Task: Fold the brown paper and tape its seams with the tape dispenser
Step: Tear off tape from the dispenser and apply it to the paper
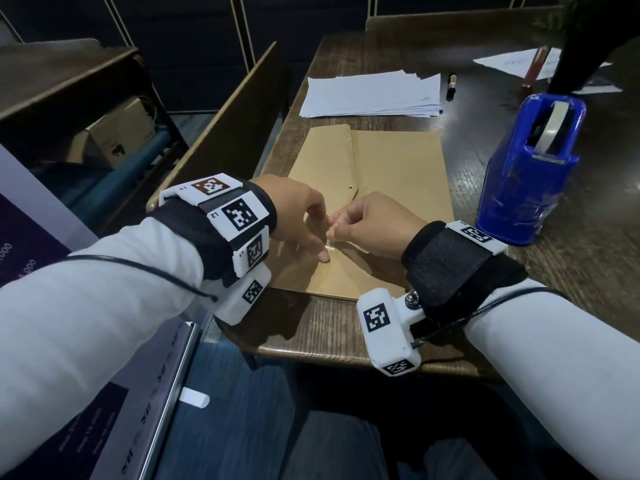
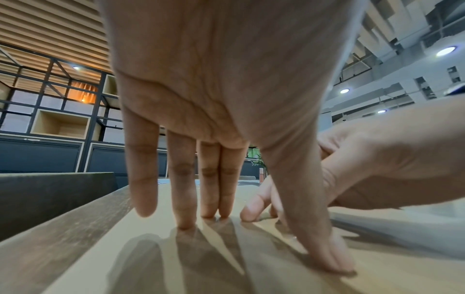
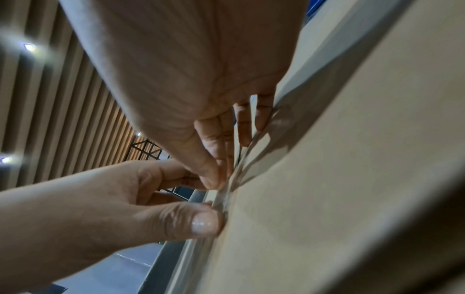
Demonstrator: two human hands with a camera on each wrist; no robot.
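Observation:
The folded brown paper (image 1: 398,174) lies flat on the dark wooden table (image 1: 329,351), its left flap overlapping the middle. Near its front part my two hands meet over the seam. My left hand (image 1: 317,237) has straight fingers (image 2: 183,199) standing on the paper (image 2: 163,268), and its thumb (image 2: 327,250) presses down flat. My right hand (image 1: 334,230) pinches a short strip of clear tape (image 3: 226,197) against the paper (image 3: 339,179), just beyond the left thumb (image 3: 193,220). The blue tape dispenser (image 1: 530,168) stands apart to the right.
A stack of white sheets (image 1: 370,95) lies behind the brown paper, with a dark pen (image 1: 451,85) beside it. More papers (image 1: 512,62) and a dark object (image 1: 581,57) sit at the back right. A wooden bench back (image 1: 221,112) runs along the table's left side.

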